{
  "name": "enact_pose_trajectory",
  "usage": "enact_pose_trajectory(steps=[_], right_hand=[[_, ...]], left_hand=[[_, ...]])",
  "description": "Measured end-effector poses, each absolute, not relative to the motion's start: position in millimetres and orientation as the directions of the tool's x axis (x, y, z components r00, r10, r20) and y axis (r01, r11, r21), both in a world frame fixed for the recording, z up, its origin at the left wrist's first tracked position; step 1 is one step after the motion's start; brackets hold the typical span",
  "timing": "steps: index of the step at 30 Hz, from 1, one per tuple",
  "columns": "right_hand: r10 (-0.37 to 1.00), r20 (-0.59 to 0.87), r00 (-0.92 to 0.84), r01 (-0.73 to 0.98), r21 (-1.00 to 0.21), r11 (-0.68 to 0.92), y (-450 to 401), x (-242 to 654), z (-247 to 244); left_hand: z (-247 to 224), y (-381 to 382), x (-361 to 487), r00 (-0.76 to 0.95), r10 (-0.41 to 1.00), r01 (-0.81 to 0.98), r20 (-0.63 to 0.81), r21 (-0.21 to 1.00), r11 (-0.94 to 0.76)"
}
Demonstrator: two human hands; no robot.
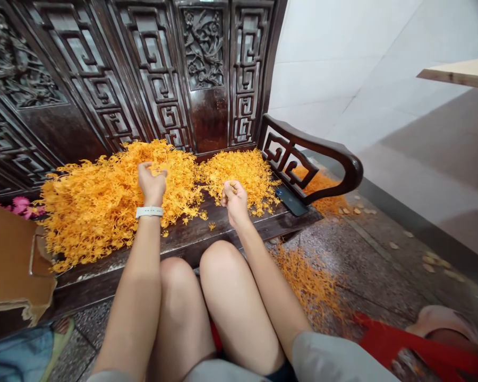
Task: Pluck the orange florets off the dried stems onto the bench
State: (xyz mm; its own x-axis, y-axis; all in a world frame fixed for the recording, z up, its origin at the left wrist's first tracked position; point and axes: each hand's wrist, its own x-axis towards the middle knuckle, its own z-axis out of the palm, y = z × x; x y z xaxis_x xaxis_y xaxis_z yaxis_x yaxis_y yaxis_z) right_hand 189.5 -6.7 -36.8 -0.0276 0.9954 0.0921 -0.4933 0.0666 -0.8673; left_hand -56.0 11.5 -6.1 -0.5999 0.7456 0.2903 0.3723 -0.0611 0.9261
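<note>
A large heap of orange-yellow flower pieces (91, 207) covers the left part of the dark wooden bench (187, 239). A smaller pile of similar yellow pieces (242, 164) lies to its right. My left hand (152, 183), with a pale watch band (149, 211) at the wrist, is at the large heap with thumb and fingers apart; nothing shows clearly between them. At the near edge of the smaller pile, my right hand (235, 201) is closed in a pinch. Whatever it may hold is too small to name.
A phone (290, 200) lies by the curved armrest (322, 143). Left stands a cardboard box (11, 254) near pink flowers (22, 206). Orange strands (310, 281) litter the floor near red material (398, 345). Another person's foot (61, 326) shows at lower left.
</note>
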Motion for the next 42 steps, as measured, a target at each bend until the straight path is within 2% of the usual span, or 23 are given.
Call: enact_pose_trajectory(steps=[2,4,8,10,11,13,15,16,18,21,23,25,27,30,32,34,35,37,39,42], right_hand=[[0.996,0.076,-0.055,-0.495,-0.868,0.039,-5,186,-40],[0.994,0.05,-0.094,-0.499,-0.867,-0.003,-4,181,-46],[0.987,0.029,-0.155,-0.496,-0.867,-0.052,-1,173,-58],[0.985,0.048,-0.164,-0.489,-0.871,-0.039,0,172,-61],[0.985,0.061,-0.161,-0.486,-0.873,-0.026,1,172,-62],[0.984,0.094,-0.153,-0.473,-0.881,0.01,3,173,-62],[0.982,0.134,-0.13,-0.45,-0.891,0.062,4,175,-60],[0.981,0.157,-0.113,-0.437,-0.894,0.093,4,175,-58],[0.972,0.225,-0.063,-0.407,-0.896,0.18,3,176,-53],[0.931,0.363,0.048,-0.351,-0.866,0.356,0,176,-45],[0.91,0.405,0.092,-0.33,-0.849,0.412,-3,177,-41],[0.915,0.389,0.107,-0.339,-0.851,0.402,-4,177,-38],[0.925,0.361,0.122,-0.364,-0.851,0.38,-5,178,-36],[0.928,0.344,0.141,-0.422,-0.827,0.371,-5,179,-34],[0.93,0.345,0.127,-0.45,-0.816,0.364,-6,178,-34],[0.932,0.35,0.097,-0.459,-0.815,0.354,-6,177,-33],[0.931,0.355,0.082,-0.458,-0.816,0.352,-7,176,-33],[0.926,0.373,0.058,-0.458,-0.814,0.357,-7,175,-33],[0.918,0.395,0.039,-0.467,-0.805,0.366,-8,174,-32],[0.917,0.397,-0.023,-0.5,-0.799,0.334,-9,171,-32]], left_hand=[[-2,6,-47,-0.582,0.708,0.606,0.4,0.794,0.049],[4,2,-34,-0.497,0.76,0.722,0.419,0.685,0.094],[15,-1,-14,-0.179,0.961,0.776,0.21,0.63,0.006],[16,0,-11,0.04,0.993,0.748,0.114,0.655,-0.105],[17,0,-11,0.143,0.983,0.71,0.111,0.681,-0.18],[18,2,-8,0.268,0.944,0.591,0.191,0.742,-0.317],[24,3,-3,0.283,0.919,0.464,0.274,0.8,-0.381],[28,2,0,0.282,0.918,0.417,0.278,0.827,-0.378],[39,-4,6,0.318,0.927,0.38,0.198,0.869,-0.316],[52,-16,9,0.462,0.885,0.419,-0.054,0.893,-0.164],[53,-21,6,0.515,0.836,0.443,-0.187,0.893,-0.073],[49,-22,1,0.511,0.829,0.473,-0.228,0.879,-0.05],[41,-18,-4,0.445,0.879,0.536,-0.171,0.837,-0.109],[33,-9,-10,0.244,0.969,0.663,0.026,0.725,-0.187],[32,-6,-12,0.098,0.974,0.712,0.203,0.669,-0.211],[35,-5,-9,0.023,0.931,0.691,0.364,0.668,-0.278],[36,-5,-5,0.028,0.918,0.648,0.395,0.693,-0.317],[38,-5,5,0.111,0.938,0.508,0.329,0.792,-0.338],[37,-5,18,0.21,0.959,0.375,0.189,0.89,-0.258],[31,0,34,0.216,0.97,0.212,0.111,0.965,-0.158]])
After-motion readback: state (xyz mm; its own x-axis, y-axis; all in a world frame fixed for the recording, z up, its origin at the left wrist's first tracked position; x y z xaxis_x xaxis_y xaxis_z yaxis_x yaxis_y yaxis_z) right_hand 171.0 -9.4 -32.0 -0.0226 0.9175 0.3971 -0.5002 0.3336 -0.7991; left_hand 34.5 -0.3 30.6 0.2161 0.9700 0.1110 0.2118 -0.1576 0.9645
